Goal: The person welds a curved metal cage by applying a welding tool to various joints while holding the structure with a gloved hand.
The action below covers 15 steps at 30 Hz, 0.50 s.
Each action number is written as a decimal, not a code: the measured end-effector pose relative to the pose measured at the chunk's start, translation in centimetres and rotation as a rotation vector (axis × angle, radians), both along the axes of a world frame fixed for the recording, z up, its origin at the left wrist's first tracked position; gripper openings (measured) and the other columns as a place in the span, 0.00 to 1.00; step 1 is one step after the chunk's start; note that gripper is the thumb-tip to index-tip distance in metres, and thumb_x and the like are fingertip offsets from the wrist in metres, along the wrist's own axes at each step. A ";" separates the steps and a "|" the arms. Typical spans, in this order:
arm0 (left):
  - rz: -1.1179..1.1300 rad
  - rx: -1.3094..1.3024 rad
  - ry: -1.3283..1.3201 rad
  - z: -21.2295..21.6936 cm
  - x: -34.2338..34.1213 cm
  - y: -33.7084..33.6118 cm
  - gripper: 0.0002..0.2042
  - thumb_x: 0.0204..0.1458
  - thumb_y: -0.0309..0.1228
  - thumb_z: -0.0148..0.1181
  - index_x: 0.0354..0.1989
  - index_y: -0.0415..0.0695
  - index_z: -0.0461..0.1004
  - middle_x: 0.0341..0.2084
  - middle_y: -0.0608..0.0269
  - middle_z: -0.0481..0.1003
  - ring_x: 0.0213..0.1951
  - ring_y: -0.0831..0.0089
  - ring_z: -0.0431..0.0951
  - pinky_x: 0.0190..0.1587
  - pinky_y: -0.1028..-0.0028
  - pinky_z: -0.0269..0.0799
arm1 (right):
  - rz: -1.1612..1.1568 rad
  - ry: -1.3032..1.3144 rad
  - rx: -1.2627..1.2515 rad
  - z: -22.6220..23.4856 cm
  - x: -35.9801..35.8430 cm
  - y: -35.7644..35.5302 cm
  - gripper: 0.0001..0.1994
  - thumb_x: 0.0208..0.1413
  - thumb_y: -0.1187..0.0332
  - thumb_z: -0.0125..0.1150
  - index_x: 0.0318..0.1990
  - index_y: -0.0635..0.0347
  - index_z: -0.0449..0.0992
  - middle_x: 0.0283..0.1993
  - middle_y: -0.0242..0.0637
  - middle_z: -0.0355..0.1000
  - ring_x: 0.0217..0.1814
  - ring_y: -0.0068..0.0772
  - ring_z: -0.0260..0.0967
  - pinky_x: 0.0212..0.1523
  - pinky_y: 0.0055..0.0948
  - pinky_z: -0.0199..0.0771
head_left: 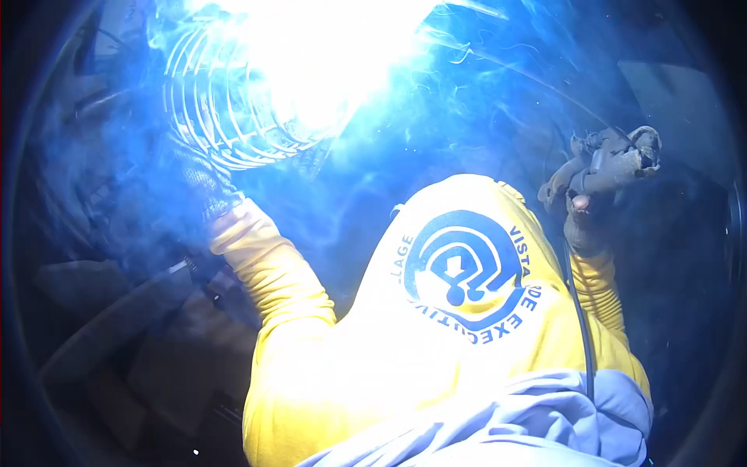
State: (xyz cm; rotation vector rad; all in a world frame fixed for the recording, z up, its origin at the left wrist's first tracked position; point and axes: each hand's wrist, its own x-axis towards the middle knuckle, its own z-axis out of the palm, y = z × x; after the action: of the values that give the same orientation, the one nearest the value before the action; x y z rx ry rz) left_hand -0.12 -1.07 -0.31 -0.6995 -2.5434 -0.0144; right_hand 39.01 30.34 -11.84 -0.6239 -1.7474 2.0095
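A cylinder-shaped cage of metal rings [214,101] lies at the upper left, its right part lost in a blinding white-blue glare. My left hand [206,183], in a dark knit glove, meets the cage's lower left side; haze and shadow hide its fingers. On the right, my right hand [572,187] wears a worn grey glove with one bare fingertip showing. Its fingers are wrapped round a welding electrode holder [646,148]. From the holder a thin welding rod [537,78] slants up and left toward the glare, where its tip cannot be made out.
A black cable [580,319] hangs from near my right hand down past my yellow shirt [342,389]. Grey-blue cloth [529,412] lies bunched at the lower right. Bluish smoke drifts round the cage. Dim long shapes [117,323] at the left are too dark to name.
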 end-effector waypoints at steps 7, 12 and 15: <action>-0.028 -0.053 0.052 -0.8 0.8 -1.0 0.16 0.52 0.40 0.58 0.43 0.42 0.73 0.37 0.53 0.75 0.39 0.60 0.77 0.41 0.66 0.72 | -0.029 0.000 -0.092 0.9 -0.3 -1.1 0.23 0.56 0.50 0.60 0.41 0.63 0.66 0.30 0.33 0.68 0.25 0.22 0.65 0.26 0.22 0.66; -0.062 -0.086 0.085 0.3 -0.7 -1.6 0.16 0.51 0.41 0.60 0.43 0.42 0.73 0.36 0.52 0.75 0.39 0.59 0.77 0.41 0.66 0.72 | -0.050 0.033 -0.080 1.2 -2.1 -2.4 0.22 0.55 0.50 0.61 0.36 0.62 0.66 0.27 0.31 0.68 0.23 0.20 0.64 0.24 0.20 0.65; -0.076 -0.107 0.100 -0.3 -0.4 -1.2 0.17 0.51 0.41 0.60 0.43 0.42 0.73 0.36 0.52 0.75 0.39 0.58 0.77 0.41 0.65 0.72 | 0.124 0.088 -0.085 -0.2 -0.6 -2.6 0.25 0.56 0.47 0.58 0.46 0.61 0.66 0.35 0.32 0.69 0.30 0.21 0.67 0.27 0.20 0.67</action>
State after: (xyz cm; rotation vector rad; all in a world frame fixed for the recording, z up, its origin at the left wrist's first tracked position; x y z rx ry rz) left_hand -0.55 -2.27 -0.58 -0.8173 -2.4352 0.1287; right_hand 38.44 27.73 -12.04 -0.4561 -1.6947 2.1699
